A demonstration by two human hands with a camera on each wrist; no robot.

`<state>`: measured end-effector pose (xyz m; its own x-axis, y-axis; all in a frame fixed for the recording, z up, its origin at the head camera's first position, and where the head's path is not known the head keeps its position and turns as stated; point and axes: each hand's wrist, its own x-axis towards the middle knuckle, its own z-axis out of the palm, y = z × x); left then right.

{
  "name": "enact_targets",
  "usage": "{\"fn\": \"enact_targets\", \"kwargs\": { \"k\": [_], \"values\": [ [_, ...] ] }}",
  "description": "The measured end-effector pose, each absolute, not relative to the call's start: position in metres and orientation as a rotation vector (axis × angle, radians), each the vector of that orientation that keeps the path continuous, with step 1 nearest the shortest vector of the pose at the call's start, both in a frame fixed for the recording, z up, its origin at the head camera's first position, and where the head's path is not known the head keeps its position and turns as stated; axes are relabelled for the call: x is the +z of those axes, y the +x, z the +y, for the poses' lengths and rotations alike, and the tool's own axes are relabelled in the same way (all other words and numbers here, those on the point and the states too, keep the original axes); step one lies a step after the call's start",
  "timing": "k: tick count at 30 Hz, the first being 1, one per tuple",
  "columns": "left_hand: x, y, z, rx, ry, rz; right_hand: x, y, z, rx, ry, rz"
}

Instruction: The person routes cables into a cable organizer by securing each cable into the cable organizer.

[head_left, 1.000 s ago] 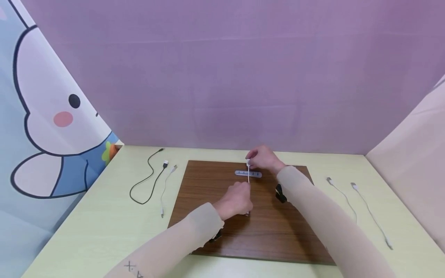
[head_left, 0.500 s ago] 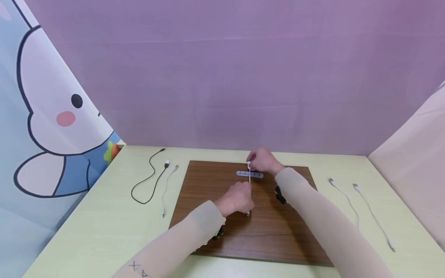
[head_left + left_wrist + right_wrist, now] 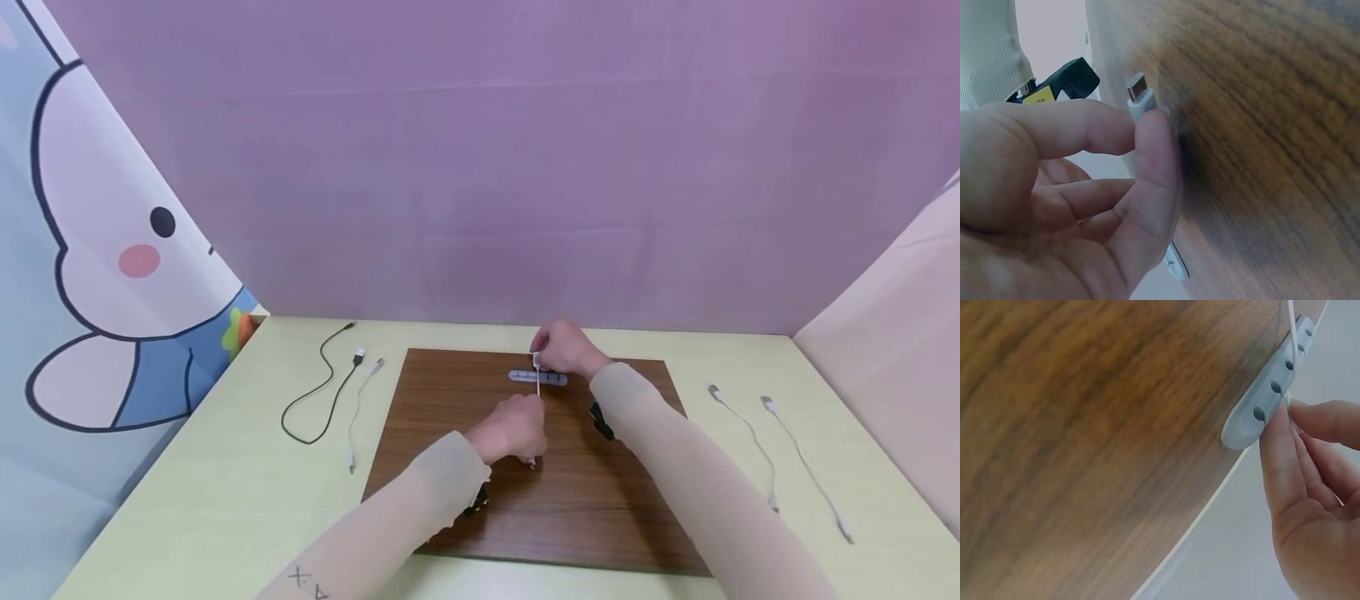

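Note:
A thin white USB cable (image 3: 537,387) runs taut between my two hands across a grey cable clip holder (image 3: 553,378) near the far edge of the brown wooden board (image 3: 600,500). My left hand (image 3: 513,427) pinches the cable's small plug (image 3: 1138,90) between thumb and finger, close over the board. At the far end my right hand (image 3: 567,346) pinches the other end of the cable, just behind the holder. In the right wrist view the cable passes over the slotted holder (image 3: 1244,425), and the fingers hide most of the end they grip.
Left of the board lie a black USB cable (image 3: 326,361) and a short white cable (image 3: 353,417). Two more white cables, a nearer one (image 3: 757,442) and an outer one (image 3: 806,467), lie to the right. A purple cloth (image 3: 480,208) hangs behind the pale table (image 3: 187,500).
My right hand has come slightly lower and nearer to the holder with its end of the cable. The left hand has barely moved and keeps its pinch.

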<state>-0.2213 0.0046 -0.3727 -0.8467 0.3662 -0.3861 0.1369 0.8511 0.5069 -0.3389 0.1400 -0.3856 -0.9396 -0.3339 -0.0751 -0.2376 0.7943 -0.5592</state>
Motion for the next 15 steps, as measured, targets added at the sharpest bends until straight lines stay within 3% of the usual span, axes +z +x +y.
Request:
{"fn": "enact_targets", "kwargs": {
  "k": [15],
  "values": [
    [-0.3703,-0.2151,0.0075,0.574,0.390,2.586,-0.3851,-0.3387,0.1392,-0.802,-0.484,2.824]
  ]
}}
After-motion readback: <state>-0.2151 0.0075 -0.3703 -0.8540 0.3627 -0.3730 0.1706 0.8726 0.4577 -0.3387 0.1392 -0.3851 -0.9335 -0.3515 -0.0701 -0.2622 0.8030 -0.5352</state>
